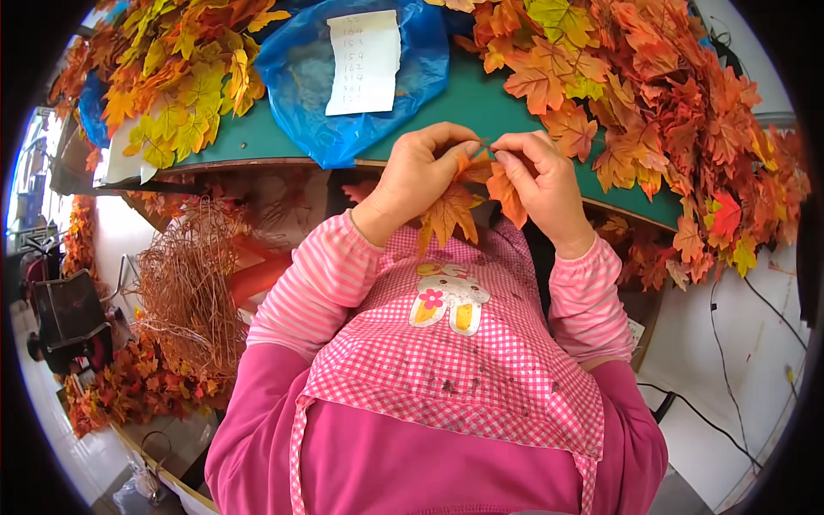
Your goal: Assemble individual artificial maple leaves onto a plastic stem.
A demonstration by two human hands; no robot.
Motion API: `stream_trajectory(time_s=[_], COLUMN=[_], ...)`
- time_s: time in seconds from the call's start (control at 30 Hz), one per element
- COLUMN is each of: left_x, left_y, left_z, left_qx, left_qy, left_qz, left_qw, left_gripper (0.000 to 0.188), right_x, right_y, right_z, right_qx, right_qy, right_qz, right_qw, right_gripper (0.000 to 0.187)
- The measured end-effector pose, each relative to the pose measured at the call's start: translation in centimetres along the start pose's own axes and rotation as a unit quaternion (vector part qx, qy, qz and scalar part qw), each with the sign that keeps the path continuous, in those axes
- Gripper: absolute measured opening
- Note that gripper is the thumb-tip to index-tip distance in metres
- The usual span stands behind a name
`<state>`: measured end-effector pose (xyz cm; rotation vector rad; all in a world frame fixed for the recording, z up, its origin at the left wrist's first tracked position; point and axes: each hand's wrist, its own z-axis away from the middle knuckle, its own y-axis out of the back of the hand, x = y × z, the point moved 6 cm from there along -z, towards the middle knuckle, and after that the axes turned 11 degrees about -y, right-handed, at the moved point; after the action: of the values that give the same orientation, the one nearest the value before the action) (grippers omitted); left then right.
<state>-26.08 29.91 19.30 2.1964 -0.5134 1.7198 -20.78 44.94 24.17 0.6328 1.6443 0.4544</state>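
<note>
Both hands meet in front of the table's near edge, fingertips nearly touching. My left hand [427,166] pinches the stem end of some orange artificial maple leaves [451,212], which hang down below its fingers. Close by, my right hand [542,182] is closed at the thumb and forefinger on a small greenish stem or tie at the same spot. An orange leaf [506,197] dangles under the right fingers. Exactly how the stems join is hidden by the fingertips.
Piles of orange and yellow artificial leaves [193,77] and red-orange ones [669,94] lie on the green table [232,142]. Between them sits a blue plastic bag [296,112] under a handwritten paper [364,64]. A tangle of brown wire stems [189,283] stands at left. Cables [717,421] run along the right.
</note>
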Motion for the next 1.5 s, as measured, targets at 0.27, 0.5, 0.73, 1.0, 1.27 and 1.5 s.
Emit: stream_trajectory(time_s=[0.27, 0.5, 0.73, 1.0, 1.27, 1.5], left_x=[0.1, 0.0, 0.2, 0.4, -0.2, 0.4], left_y=[-0.1, 0.0, 0.0, -0.3, 0.5, 1.1], left_z=[-0.2, -0.1, -0.2, -0.3, 0.5, 1.0], left_qx=[-0.011, -0.015, -0.038, -0.059, 0.021, 0.088], left_qy=[-0.006, -0.011, -0.007, -0.025, 0.084, 0.047], left_qz=[0.019, -0.012, -0.055, -0.108, 0.128, 0.023], left_qw=[1.000, 1.000, 0.998, 0.992, 0.988, 0.995], left_gripper=[0.013, 0.013, 0.013, 0.012, 0.017, 0.015], right_x=[1.6, 1.5, 0.2, -1.0, 3.9, 5.5], right_y=[0.1, -0.1, 0.4, -0.2, -1.9, -0.1], right_z=[-0.5, -1.1, -1.5, -1.8, -1.5, 2.4], right_qx=[-0.017, -0.025, -0.018, -0.070, -0.167, -0.137], right_qy=[-0.083, -0.051, 0.009, 0.100, -0.252, -0.319], right_qz=[-0.107, -0.063, 0.030, 0.078, -0.588, -0.313], right_qw=[0.991, 0.996, 0.999, 0.989, 0.750, 0.884], right_gripper=[0.009, 0.009, 0.009, 0.010, 0.047, 0.031])
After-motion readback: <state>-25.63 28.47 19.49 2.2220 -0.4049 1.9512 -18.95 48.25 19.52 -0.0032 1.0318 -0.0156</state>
